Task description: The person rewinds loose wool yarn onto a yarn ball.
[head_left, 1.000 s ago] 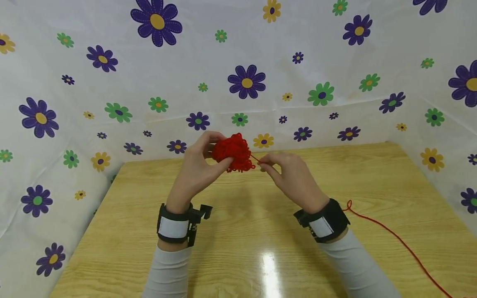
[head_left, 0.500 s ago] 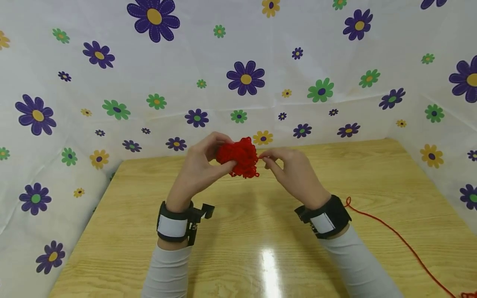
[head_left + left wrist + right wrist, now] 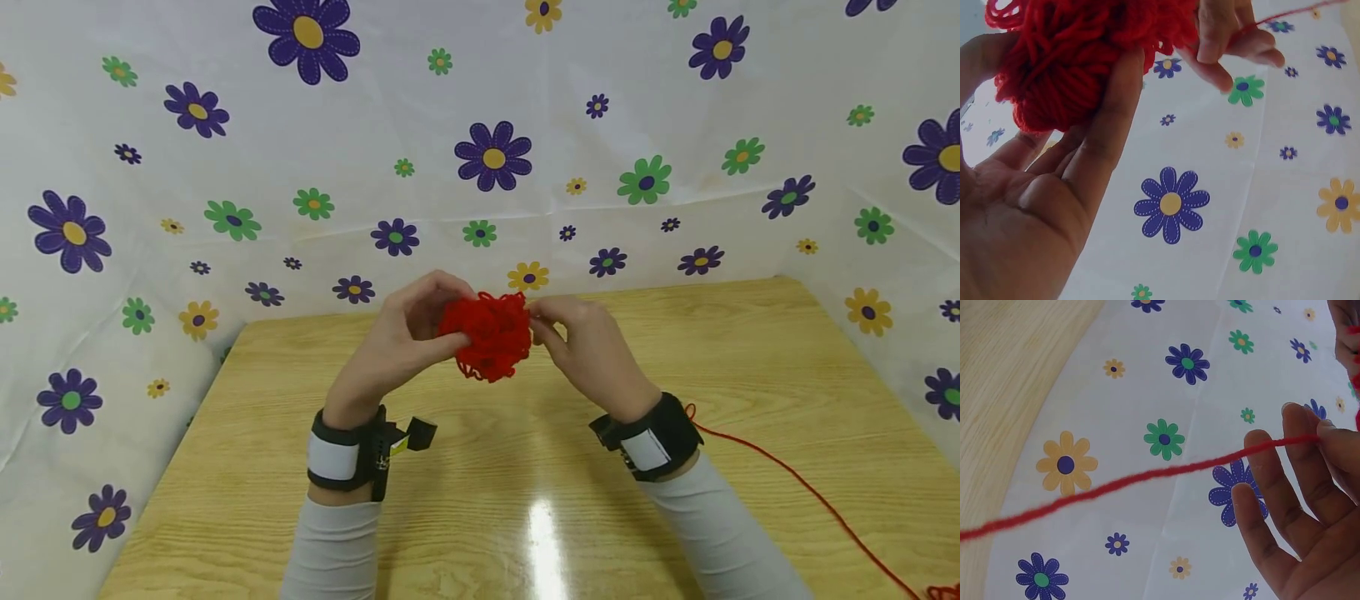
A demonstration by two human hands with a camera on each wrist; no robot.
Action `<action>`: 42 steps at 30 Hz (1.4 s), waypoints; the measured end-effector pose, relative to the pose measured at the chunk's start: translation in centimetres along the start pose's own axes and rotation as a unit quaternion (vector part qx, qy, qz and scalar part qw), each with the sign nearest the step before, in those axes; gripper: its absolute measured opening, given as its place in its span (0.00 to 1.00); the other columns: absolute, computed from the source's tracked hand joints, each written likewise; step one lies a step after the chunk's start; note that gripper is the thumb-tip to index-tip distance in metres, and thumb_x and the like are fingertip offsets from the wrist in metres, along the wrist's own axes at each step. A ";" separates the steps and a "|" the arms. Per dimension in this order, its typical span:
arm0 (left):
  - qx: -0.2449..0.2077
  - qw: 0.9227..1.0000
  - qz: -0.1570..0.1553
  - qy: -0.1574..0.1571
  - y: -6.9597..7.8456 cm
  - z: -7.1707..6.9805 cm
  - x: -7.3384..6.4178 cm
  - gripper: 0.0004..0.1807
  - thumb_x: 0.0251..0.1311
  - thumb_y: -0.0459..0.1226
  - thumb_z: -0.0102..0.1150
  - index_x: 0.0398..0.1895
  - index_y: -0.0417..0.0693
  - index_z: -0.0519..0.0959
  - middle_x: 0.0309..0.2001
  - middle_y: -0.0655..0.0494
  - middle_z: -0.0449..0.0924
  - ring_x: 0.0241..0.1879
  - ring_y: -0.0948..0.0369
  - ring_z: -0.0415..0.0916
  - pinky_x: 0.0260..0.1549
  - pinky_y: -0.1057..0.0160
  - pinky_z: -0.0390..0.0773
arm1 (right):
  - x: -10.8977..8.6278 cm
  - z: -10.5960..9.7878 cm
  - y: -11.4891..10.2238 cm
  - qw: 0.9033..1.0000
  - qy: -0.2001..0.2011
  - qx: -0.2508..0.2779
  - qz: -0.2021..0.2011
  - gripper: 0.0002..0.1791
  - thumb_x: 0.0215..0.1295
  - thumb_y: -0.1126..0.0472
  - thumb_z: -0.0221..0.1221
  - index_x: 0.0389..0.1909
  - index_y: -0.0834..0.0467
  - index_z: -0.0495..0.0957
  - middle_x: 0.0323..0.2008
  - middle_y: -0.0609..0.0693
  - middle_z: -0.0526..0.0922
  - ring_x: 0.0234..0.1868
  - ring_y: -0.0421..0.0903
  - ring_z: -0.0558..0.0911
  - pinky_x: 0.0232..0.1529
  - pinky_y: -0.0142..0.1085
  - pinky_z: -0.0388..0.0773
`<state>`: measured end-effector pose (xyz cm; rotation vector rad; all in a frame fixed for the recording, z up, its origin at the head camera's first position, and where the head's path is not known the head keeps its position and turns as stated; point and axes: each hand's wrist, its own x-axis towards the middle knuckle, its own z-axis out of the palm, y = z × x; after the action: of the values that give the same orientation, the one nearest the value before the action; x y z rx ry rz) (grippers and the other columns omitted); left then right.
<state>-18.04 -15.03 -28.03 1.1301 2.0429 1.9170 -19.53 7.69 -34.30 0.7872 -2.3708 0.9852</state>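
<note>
A loose ball of red yarn [image 3: 491,337], its outer loops sticking out, is held above the table by my left hand [image 3: 401,342]. In the left wrist view the thumb and fingers curl round the yarn ball [image 3: 1066,69]. Just right of the ball, my right hand [image 3: 592,350] pinches a single yarn strand between thumb and forefinger. The right wrist view shows this red strand [image 3: 1166,472] running taut away to the left from the pinch, with the other fingers of the right hand [image 3: 1310,531] spread below it.
The strand [image 3: 806,483] trails over the wooden table [image 3: 480,517] to a small red yarn heap [image 3: 943,592] at the lower right corner. White flower-print cloth [image 3: 360,108] stands behind the table and along both sides. Black camera straps [image 3: 348,454] wrap both wrists.
My left hand has turned the yarn ball and shifted it slightly right and down. The gap between the ball and my right fingertips has closed. The right hand keeps its pinch.
</note>
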 end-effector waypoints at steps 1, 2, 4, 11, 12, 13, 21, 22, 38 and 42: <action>-0.017 1.000 -0.002 -0.003 0.0 0.0 0.0 0.19 0.51 0.20 0.52 0.48 0.36 0.66 0.45 0.40 0.72 0.42 0.44 0.71 0.41 0.49 0.73 | 0.0 0.0 0.0 1.000 0.002 0.002 0.000 0.11 0.57 0.60 0.58 0.41 0.53 0.79 0.34 0.43 0.80 0.32 0.33 0.76 0.38 0.30 0.75; -0.030 1.000 -0.002 -0.005 0.0 0.0 -0.1 0.19 0.51 0.20 0.52 0.48 0.36 0.66 0.45 0.39 0.72 0.43 0.43 0.71 0.41 0.48 0.73 | 0.0 0.0 -0.1 1.000 0.003 0.004 -0.001 0.11 0.57 0.60 0.58 0.41 0.53 0.79 0.35 0.43 0.80 0.33 0.33 0.76 0.38 0.30 0.75; -0.052 0.999 -0.003 -0.009 -0.1 0.0 -0.1 0.18 0.52 0.21 0.52 0.47 0.36 0.66 0.45 0.37 0.71 0.43 0.42 0.70 0.42 0.47 0.72 | -0.1 0.0 -0.2 1.000 0.003 0.007 -0.003 0.11 0.57 0.61 0.58 0.42 0.54 0.79 0.36 0.43 0.80 0.36 0.35 0.76 0.40 0.31 0.74; -0.098 0.995 -0.007 0.004 -0.4 0.6 0.3 0.15 0.53 0.23 0.51 0.43 0.37 0.63 0.46 0.34 0.67 0.45 0.40 0.69 0.42 0.46 0.72 | -0.3 0.5 -0.9 1.000 -0.007 -0.005 -0.012 0.13 0.55 0.64 0.59 0.44 0.55 0.78 0.37 0.44 0.80 0.39 0.38 0.76 0.43 0.33 0.73; -0.106 0.994 -0.007 0.008 -0.4 0.7 0.3 0.15 0.52 0.22 0.51 0.43 0.38 0.63 0.48 0.35 0.66 0.46 0.40 0.68 0.43 0.46 0.71 | -0.3 0.5 -0.9 1.000 -0.008 -0.010 -0.010 0.13 0.55 0.64 0.59 0.43 0.56 0.78 0.36 0.45 0.81 0.37 0.39 0.77 0.42 0.34 0.74; -0.111 0.994 -0.006 0.012 -0.5 0.8 0.4 0.15 0.52 0.22 0.51 0.42 0.38 0.63 0.50 0.36 0.65 0.48 0.41 0.68 0.43 0.46 0.71 | -0.3 0.6 -1.0 1.000 -0.009 -0.015 -0.008 0.13 0.55 0.63 0.60 0.43 0.57 0.78 0.35 0.46 0.81 0.36 0.40 0.77 0.41 0.34 0.74; 0.044 0.999 0.020 -0.001 0.1 2.8 1.3 0.19 0.44 0.20 0.59 0.34 0.36 0.61 0.56 0.42 0.65 0.56 0.52 0.64 0.45 0.54 0.72 | -0.6 0.1 -1.6 0.996 -0.054 -0.063 -0.014 0.05 0.54 0.64 0.59 0.33 0.57 0.77 0.23 0.45 0.77 0.24 0.41 0.72 0.32 0.32 0.73; 0.085 0.996 0.027 -0.001 0.2 3.2 1.4 0.20 0.42 0.22 0.62 0.33 0.36 0.61 0.52 0.43 0.68 0.54 0.55 0.66 0.45 0.56 0.73 | -0.7 0.0 -1.6 0.996 -0.059 -0.070 -0.019 0.02 0.54 0.64 0.59 0.29 0.57 0.76 0.20 0.44 0.75 0.22 0.40 0.70 0.29 0.31 0.72; 0.105 0.985 0.053 0.127 -0.4 3.5 1.4 0.17 0.41 0.21 0.61 0.33 0.37 0.65 0.35 0.48 0.75 0.37 0.55 0.73 0.38 0.57 0.76 | -0.8 -0.1 -2.6 0.991 -0.113 -0.064 0.018 0.04 0.58 0.62 0.56 0.34 0.54 0.75 0.14 0.42 0.67 0.15 0.38 0.65 0.15 0.28 0.64; 0.120 0.973 0.066 0.184 -0.5 3.2 1.5 0.16 0.43 0.23 0.61 0.33 0.35 0.66 0.36 0.48 0.76 0.36 0.55 0.74 0.37 0.57 0.77 | -0.6 0.0 -3.2 0.992 -0.114 -0.057 0.013 0.07 0.61 0.56 0.54 0.37 0.53 0.77 0.12 0.42 0.65 0.12 0.37 0.62 0.12 0.29 0.60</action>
<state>-17.57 -11.54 -28.50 1.0415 2.5098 2.1217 -16.97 6.02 -33.15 0.8680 -2.6108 0.7967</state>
